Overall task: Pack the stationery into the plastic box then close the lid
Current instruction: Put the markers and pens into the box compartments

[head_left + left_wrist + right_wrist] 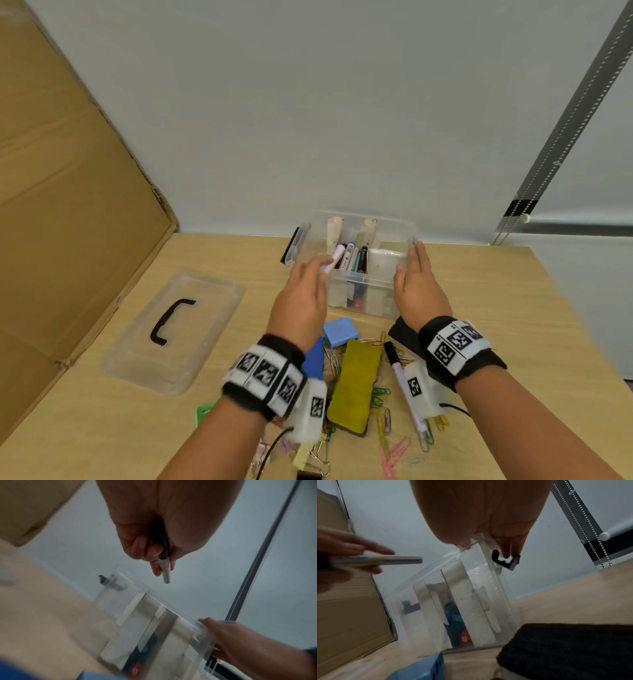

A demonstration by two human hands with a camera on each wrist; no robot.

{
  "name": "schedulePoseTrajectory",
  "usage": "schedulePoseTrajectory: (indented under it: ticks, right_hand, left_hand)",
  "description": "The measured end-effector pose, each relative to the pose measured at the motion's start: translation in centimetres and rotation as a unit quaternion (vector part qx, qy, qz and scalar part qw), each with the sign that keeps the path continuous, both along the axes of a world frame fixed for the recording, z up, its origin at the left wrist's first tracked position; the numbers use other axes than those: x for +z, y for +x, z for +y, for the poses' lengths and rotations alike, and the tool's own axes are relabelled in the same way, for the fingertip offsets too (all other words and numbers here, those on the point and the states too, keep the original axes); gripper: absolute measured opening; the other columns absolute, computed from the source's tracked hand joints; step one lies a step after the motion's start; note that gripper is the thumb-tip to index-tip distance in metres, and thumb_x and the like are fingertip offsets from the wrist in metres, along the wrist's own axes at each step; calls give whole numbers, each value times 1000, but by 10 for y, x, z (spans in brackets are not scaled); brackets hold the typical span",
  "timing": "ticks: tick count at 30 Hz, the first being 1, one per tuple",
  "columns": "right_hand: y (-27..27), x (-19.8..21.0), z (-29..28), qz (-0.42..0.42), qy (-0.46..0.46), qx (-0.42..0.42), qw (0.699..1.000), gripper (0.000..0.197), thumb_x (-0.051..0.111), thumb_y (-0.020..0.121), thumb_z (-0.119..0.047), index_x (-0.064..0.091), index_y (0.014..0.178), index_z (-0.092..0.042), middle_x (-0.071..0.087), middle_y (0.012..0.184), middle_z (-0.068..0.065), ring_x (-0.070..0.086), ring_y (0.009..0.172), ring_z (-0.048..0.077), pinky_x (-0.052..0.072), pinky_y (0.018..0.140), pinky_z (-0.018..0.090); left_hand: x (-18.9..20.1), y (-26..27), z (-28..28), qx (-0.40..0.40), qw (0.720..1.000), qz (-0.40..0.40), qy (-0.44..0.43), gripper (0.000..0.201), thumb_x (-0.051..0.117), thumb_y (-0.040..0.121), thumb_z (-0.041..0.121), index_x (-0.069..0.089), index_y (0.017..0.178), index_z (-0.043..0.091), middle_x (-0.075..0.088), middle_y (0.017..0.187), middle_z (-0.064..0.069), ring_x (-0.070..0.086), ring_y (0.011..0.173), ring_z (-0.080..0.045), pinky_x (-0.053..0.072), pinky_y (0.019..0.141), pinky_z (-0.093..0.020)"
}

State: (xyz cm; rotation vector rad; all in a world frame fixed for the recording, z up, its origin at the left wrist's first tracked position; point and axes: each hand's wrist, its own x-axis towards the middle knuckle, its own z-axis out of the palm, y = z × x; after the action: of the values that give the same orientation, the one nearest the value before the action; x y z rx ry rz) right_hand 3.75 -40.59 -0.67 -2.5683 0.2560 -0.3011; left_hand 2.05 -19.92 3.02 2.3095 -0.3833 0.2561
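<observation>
The clear plastic box (376, 274) stands open at the back of the table, with card dividers and several pens upright in its middle compartment. My left hand (320, 270) grips a white marker (335, 257) over the box's left part, its free end pointing toward the pens. The left wrist view shows my fingers curled round the marker (165, 573). My right hand (411, 270) holds the box's right end, thumb on the near wall and fingers along the end by the black latch (505, 561). The clear lid (202, 315) with its black handle lies flat to the left.
Near me on the table lie a light blue box (340, 330), a yellow-green pouch (354, 383), a black-capped white marker (404, 380), a blue item (315, 356), coloured paper clips (394, 452) and binder clips (318, 462). A cardboard sheet (68, 205) leans at the left.
</observation>
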Motion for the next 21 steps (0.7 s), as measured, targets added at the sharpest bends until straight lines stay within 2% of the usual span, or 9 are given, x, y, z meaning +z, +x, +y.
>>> schedulePoseTrajectory:
  ticks: [2, 6, 8, 10, 12, 14, 16, 19, 21]
  right_hand:
    - [0, -1, 0, -2, -4, 0, 1000, 55, 23, 102, -29, 12, 151, -6, -3, 161, 2, 27, 142, 19, 40, 102, 32]
    - [-1, -1, 0, -7, -13, 1, 1000, 55, 22, 102, -29, 12, 151, -5, -3, 161, 3, 33, 139, 19, 44, 96, 31]
    - [-1, 0, 0, -2, -19, 0, 1000, 56, 21, 102, -30, 12, 151, -5, -3, 161, 3, 38, 136, 20, 46, 92, 31]
    - [-1, 0, -1, -2, -26, 1, 1000, 56, 22, 102, -30, 13, 151, -4, -2, 161, 4, 40, 134, 21, 47, 91, 31]
    - [0, -1, -3, -11, -36, 5, 999, 56, 22, 102, -30, 14, 150, -3, 0, 161, 7, 41, 134, 23, 46, 93, 31]
    - [0, -2, -5, -15, -43, 9, 999, 56, 23, 102, -30, 16, 150, -2, 1, 161, 8, 41, 134, 23, 45, 96, 30]
    - [1, -3, -5, -17, -40, 10, 999, 56, 23, 102, -30, 16, 150, -2, 1, 161, 7, 36, 137, 22, 42, 99, 30]
    - [2, -6, -4, -23, -36, 13, 999, 56, 23, 102, -30, 16, 150, -3, 2, 161, 8, 32, 140, 22, 39, 103, 31]
    - [2, -8, -5, -30, -38, 15, 999, 56, 24, 102, -30, 17, 150, -2, 3, 161, 8, 31, 140, 23, 38, 105, 32]
  left_hand:
    - [4, 24, -23, 9, 998, -19, 67, 40, 35, 100, 20, 37, 140, 23, 47, 114, -3, 54, 65, -18, 44, 54, -19]
    - [1, 66, -60, -4, 981, -24, 194, 63, 42, 94, 9, 17, 150, 24, 42, 118, -11, 53, 92, -23, 50, 84, -34]
    - [-2, 81, -76, -6, 964, -22, 264, 63, 39, 93, 11, 14, 150, 21, 43, 124, -15, 49, 108, -30, 43, 93, -40]
    - [-4, 91, -84, -26, 942, 33, 333, 62, 36, 93, 12, 13, 150, 18, 47, 131, -16, 43, 121, -33, 35, 100, -44]
    - [-2, 97, -84, -58, 920, 77, 381, 53, 36, 92, 10, 25, 144, 13, 53, 129, -15, 41, 124, -34, 32, 101, -45]
    - [6, 95, -77, -88, 924, 84, 361, 42, 37, 93, 10, 36, 136, 8, 57, 123, -16, 47, 117, -34, 39, 97, -44]
    - [17, 86, -62, -109, 952, 88, 274, 37, 36, 97, 12, 43, 134, 7, 60, 121, -17, 53, 112, -32, 45, 95, -41]
    - [33, 63, -28, -111, 981, 75, 144, 38, 34, 100, 16, 47, 136, 15, 58, 132, -6, 54, 120, -21, 42, 101, -32]
    - [37, 49, -4, -104, 988, 49, 101, 36, 35, 100, 16, 52, 131, 16, 62, 127, 0, 58, 113, -14, 43, 94, -24]
